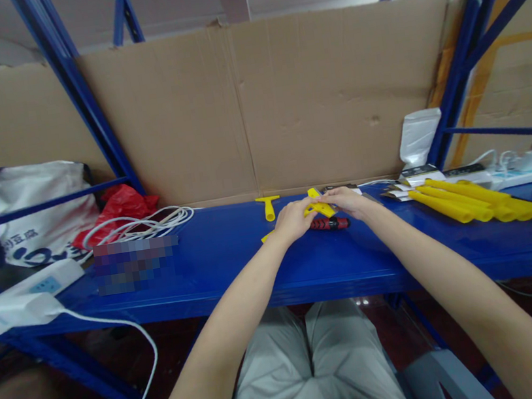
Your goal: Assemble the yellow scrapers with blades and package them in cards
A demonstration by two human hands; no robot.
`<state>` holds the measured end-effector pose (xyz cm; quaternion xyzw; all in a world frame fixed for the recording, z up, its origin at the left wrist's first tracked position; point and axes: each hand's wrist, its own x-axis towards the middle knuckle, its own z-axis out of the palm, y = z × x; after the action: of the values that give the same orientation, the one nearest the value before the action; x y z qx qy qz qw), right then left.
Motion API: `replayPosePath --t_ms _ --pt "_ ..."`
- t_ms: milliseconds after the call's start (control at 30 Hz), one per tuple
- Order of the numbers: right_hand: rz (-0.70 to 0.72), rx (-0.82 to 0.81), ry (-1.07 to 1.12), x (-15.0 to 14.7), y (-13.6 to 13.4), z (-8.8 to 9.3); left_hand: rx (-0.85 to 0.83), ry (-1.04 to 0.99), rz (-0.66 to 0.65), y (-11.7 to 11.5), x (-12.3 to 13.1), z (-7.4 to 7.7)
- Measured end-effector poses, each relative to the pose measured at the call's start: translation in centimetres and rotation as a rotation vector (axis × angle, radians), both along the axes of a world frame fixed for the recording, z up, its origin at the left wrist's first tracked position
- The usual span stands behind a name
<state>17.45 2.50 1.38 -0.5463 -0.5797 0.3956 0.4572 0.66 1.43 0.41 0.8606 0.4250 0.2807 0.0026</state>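
A small yellow plastic piece (pixel 323 208) is between my two hands, a little above the blue shelf top (pixel 235 263). My left hand (pixel 293 221) is closed on its left side, and my right hand (pixel 348 200) pinches it from the right. Fingers hide part of its shape. Just below it lies a red and black screwdriver-like handle (pixel 336 222), its left end covered by my left hand. Another yellow piece (pixel 266 237) sticks out beside my left hand, mostly hidden. Behind that hand stands a T-shaped yellow part (pixel 268 208).
Several yellow tubes (pixel 484 198) lie at the right near small boxes (pixel 419 174) and a white power strip (pixel 523 176). At the left are coiled white cable (pixel 150 223), a red plastic bag (pixel 123 205), a cloth bag (pixel 43 204) and another power strip (pixel 60 281). Cardboard (pixel 311 100) closes the back.
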Motion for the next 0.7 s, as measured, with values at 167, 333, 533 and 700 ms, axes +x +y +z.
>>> replayPosePath --t_ms 167,333,533,700 --pt "-0.033 -0.019 0.047 -0.17 -0.19 0.27 -0.011 -0.013 -0.029 0.09 0.04 0.01" --pt "-0.033 -0.018 0.066 -0.2 -0.23 0.31 0.009 -0.012 -0.032 0.17 0.09 -0.13" --pt "-0.014 -0.002 0.075 -0.08 0.01 -0.02 0.011 0.002 -0.027 -0.13 0.05 0.06" --pt "-0.012 -0.001 0.09 -0.11 0.03 -0.08 0.005 -0.01 -0.051 -0.22 0.04 0.12"
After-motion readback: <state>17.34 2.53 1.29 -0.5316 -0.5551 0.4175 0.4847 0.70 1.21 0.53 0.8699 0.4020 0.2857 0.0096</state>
